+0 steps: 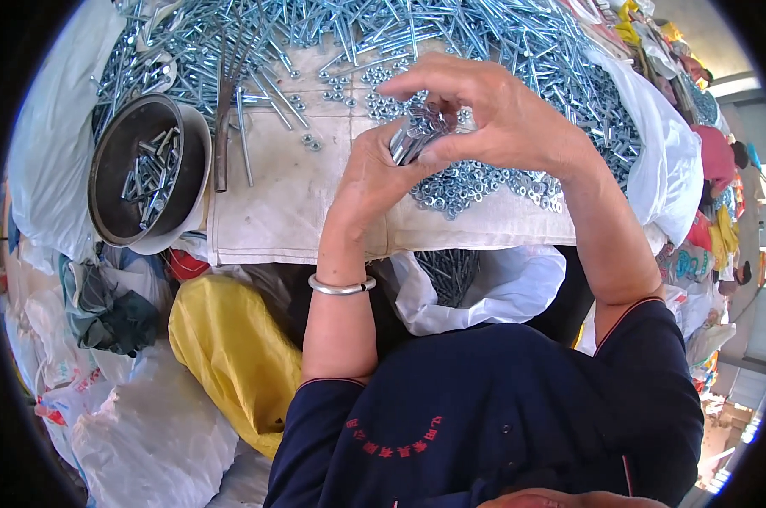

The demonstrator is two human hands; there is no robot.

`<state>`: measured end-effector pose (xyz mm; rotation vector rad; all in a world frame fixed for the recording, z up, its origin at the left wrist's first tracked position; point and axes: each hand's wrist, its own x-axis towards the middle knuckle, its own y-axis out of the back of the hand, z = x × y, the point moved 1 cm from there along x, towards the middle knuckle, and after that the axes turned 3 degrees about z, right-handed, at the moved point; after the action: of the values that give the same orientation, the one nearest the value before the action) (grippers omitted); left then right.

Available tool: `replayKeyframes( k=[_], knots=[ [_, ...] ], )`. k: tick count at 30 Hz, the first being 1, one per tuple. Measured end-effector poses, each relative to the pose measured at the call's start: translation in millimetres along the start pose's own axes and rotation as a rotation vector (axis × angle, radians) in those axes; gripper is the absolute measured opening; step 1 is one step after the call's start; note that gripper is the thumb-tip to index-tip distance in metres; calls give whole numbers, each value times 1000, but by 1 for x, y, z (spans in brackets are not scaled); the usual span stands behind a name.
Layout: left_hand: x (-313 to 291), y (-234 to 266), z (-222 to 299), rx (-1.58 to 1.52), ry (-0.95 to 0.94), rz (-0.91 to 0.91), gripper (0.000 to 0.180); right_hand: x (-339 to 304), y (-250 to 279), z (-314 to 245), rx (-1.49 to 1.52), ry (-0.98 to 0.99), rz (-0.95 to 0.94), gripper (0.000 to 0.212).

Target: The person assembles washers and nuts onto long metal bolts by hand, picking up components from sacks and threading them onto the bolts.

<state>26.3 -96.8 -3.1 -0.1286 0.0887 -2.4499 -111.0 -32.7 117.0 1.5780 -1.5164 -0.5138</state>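
Observation:
Over the cloth-covered work surface, my left hand (373, 168) is closed around a bundle of shiny metal bolts (418, 134), which tilts up to the right. My right hand (494, 108) curls about the bundle's upper end, its thumb against the side and its index finger stretched out above. Part of the bundle is hidden by the fingers. Just below and behind the hands lie loose hex nuts (452, 188) in a pile. More nuts (383, 103) are scattered beyond the left hand.
A large heap of long bolts (349, 21) covers the far side. At left stand a dark bowl (103, 169) with short metal pieces and a rusty forked tool (222, 144). A white sack (518, 292) with dark rods sits under the front edge; a yellow bag (230, 347) lies left.

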Motion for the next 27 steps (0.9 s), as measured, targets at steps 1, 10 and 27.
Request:
replayKeyframes(
  k=[1,10,27],
  knots=[
    [0,-1,0,0,3,-29,23,0,1,0,-19,34,-34,47],
    [-1,6,0,-53,59,-63,18,6,7,-17,-157,114,-72,27],
    [-1,9,-7,-136,72,-71,18,24,20,-16,-165,214,-196,18]
  ],
)
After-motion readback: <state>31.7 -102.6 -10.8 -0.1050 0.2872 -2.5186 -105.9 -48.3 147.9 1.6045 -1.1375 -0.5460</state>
